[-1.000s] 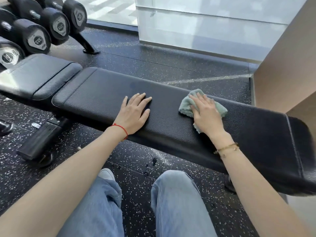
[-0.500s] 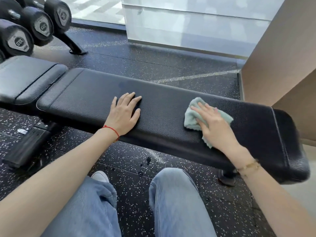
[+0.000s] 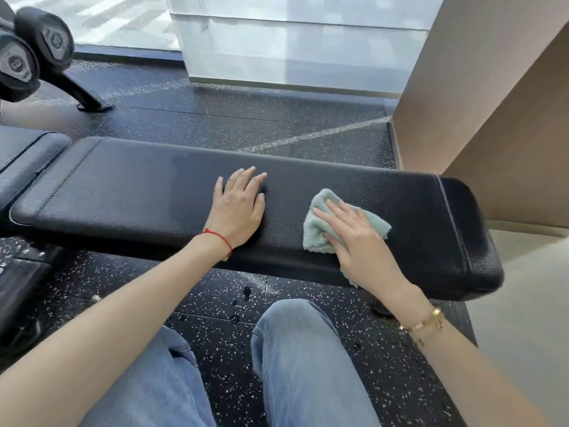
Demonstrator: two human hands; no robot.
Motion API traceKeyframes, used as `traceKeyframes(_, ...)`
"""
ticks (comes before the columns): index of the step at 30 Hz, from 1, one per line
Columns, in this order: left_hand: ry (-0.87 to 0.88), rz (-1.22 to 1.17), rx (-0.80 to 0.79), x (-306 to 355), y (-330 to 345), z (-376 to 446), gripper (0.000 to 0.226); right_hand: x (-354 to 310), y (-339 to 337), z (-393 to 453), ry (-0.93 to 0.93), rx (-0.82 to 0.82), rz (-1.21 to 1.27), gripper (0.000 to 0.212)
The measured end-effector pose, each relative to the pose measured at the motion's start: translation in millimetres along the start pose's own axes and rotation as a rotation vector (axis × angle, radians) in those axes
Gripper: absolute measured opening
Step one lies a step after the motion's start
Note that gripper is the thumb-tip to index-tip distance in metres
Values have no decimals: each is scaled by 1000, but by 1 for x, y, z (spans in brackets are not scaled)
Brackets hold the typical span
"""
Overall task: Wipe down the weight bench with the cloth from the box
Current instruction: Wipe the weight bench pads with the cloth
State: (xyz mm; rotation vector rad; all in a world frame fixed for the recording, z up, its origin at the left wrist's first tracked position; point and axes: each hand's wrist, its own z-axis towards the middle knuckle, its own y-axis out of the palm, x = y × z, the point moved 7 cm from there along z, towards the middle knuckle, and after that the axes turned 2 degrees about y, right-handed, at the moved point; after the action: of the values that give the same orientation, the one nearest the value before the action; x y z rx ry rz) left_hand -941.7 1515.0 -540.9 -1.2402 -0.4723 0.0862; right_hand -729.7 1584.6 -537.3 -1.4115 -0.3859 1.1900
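— Where do we have things on the counter (image 3: 129, 192)?
— Our left hand (image 3: 238, 208) lies flat mid-pad; the cloth (image 3: 318, 231) sits to its right, under our right hand (image 3: 358, 245).
— And the dumbbells (image 3: 29, 53)?
— Behind, far left.

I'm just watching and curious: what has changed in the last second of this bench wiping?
The right hand has slid the green cloth along the bench pad toward its right end, still pressing it flat. The view has shifted right as well, so the dumbbells now sit at the left edge. The left hand stays flat on the pad, holding nothing.
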Motion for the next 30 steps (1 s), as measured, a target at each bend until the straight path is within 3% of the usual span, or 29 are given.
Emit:
traceKeyframes(5,113,73,-18,40,8,-5,54,94,-41,31,328,136,-104,45)
traceKeyframes(8,128,58,-17,63,14,-10,58,110,-38,66,426,137,-145,44)
traceKeyframes(11,129,26,-22,84,21,-12,62,90,-29,51,354,96,-116,45)
traceKeyframes(15,114,2,-44,105,37,-12,63,50,-27,-33,152,41,-84,51)
traceKeyframes(19,119,44,-47,112,47,-15,60,98,-58,-63,263,102,-115,47)
traceKeyframes(24,103,46,-12,113,45,-15,59,170,-79,12,501,132,-160,45)
traceKeyframes(27,104,40,-8,114,44,-16,59,154,-67,29,458,97,-145,45)
traceKeyframes(30,107,41,-4,112,44,-16,57,114,-55,-13,309,76,-97,49)
